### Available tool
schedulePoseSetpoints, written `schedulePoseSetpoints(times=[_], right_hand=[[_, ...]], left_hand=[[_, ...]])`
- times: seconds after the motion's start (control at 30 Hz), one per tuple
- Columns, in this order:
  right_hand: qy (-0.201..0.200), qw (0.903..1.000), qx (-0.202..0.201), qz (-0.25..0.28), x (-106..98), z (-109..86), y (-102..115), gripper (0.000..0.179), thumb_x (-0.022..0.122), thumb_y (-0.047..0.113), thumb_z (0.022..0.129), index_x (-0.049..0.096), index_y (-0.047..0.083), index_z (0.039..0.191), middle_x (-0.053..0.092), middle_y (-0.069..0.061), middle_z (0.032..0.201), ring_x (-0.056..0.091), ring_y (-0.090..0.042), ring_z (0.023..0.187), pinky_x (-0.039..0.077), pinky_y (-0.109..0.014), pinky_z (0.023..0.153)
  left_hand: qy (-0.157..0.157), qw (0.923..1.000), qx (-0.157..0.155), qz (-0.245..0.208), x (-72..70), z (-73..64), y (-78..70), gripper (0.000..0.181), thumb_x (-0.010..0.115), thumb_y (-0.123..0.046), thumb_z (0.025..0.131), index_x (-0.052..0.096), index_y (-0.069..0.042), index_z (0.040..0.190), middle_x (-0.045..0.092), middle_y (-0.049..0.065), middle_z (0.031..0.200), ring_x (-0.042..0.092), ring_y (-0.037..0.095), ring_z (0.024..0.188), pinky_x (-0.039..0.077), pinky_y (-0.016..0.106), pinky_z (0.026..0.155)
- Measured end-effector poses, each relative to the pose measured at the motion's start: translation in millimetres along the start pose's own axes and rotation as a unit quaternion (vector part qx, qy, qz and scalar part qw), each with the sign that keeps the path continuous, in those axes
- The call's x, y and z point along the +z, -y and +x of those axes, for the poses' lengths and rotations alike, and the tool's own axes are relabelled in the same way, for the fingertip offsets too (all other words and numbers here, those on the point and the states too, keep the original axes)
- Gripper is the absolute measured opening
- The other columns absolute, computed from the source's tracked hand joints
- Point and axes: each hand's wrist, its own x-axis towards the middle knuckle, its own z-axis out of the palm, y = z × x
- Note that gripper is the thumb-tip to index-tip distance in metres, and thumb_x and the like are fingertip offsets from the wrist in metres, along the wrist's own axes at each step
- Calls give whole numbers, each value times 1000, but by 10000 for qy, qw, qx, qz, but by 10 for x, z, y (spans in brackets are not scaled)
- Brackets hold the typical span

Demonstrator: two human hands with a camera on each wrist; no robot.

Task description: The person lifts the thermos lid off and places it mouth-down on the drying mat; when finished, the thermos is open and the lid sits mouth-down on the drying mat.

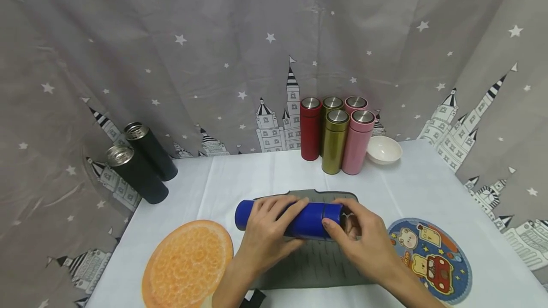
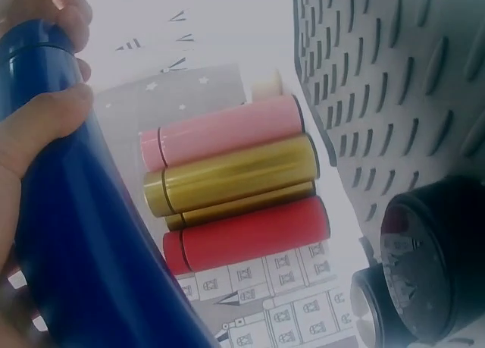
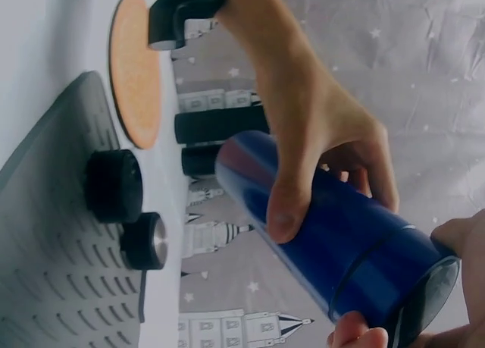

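A blue thermos bottle [image 1: 314, 222] lies level in the air over the grey ribbed mat [image 1: 317, 270]. My left hand [image 1: 269, 232] grips its body, thumb on the near side and fingers over the top. At the cap end, on the right, my right hand [image 1: 364, 236] pinches the blue cap between thumb and fingers. A dark line marks the seam between cap and body [image 3: 360, 261]. Two loose black caps, a larger one [image 3: 114, 186] and a smaller one [image 3: 145, 242], stand on the mat in the right wrist view; in the head view the bottle and hands hide them.
Two black bottles [image 1: 137, 175] without caps stand at the back left. Red [image 1: 310, 132], gold [image 1: 335, 146] and pink [image 1: 357, 149] bottles cluster at the back beside a white bowl [image 1: 384, 150]. An orange round mat [image 1: 190, 265] lies left, a cartoon mat [image 1: 432, 260] right.
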Motion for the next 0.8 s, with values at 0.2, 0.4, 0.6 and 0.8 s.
schedulePoseSetpoints(times=[0.2, 0.4, 0.6, 0.8], right_hand=[[-7, 9995, 266, 146, -20, 49, 52, 32, 73, 34, 92, 64, 17, 118, 50, 3, 62, 45, -10, 51, 37, -24, 43], [182, 9973, 23, 716, -40, 46, 29, 32, 75, 21, 91, 64, 15, 121, 58, -2, 76, 53, -14, 61, 47, -26, 51], [321, 9912, -368, 1229, -57, -19, -12, 35, 72, 7, 91, 63, 10, 124, 64, -6, 106, 66, -21, 84, 58, -32, 67], [309, 9904, -1126, 735, -70, -52, 4, 45, 78, 6, 86, 62, 14, 127, 61, -1, 108, 61, -16, 83, 53, -26, 63]], left_hand=[[227, 9996, -57, 152, -6, 4, 9, 92, 98, -35, 58, 57, -21, 140, 63, 4, 127, 60, 26, 114, 47, 48, 95], [280, 9989, 88, 362, -119, 13, 8, 92, 100, -35, 54, 60, -24, 136, 67, 4, 118, 65, 25, 105, 52, 45, 87], [541, 9972, 267, 430, -278, 69, -40, 91, 100, -38, 52, 61, -25, 134, 68, 3, 114, 67, 22, 101, 54, 43, 87], [993, 9950, 52, -82, -369, 68, -36, 90, 99, -41, 54, 63, -24, 134, 70, 2, 114, 69, 21, 97, 56, 42, 84]])
